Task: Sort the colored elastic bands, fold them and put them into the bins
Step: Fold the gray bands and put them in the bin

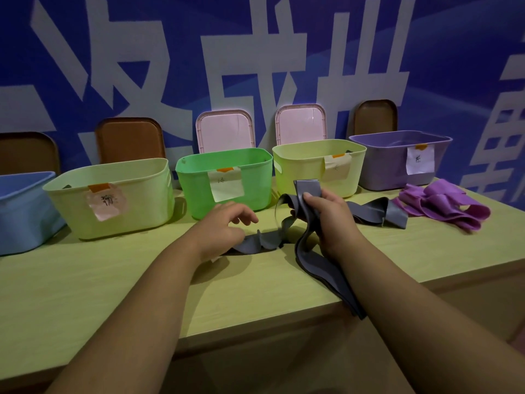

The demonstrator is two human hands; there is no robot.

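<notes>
Head: R hand point(329, 220) grips grey band point(315, 271), prob. near-far.

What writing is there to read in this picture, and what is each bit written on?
"粉", probably, handwritten: pink label on left yellow bin.
Faint mark, unreadable: pale label on green bin.
Faint mark, unreadable: beige label on right yellow bin.
Small dark character, too blurred: white label on purple bin.
Big white characters on wall, cut off; one looks like "成".
</notes>
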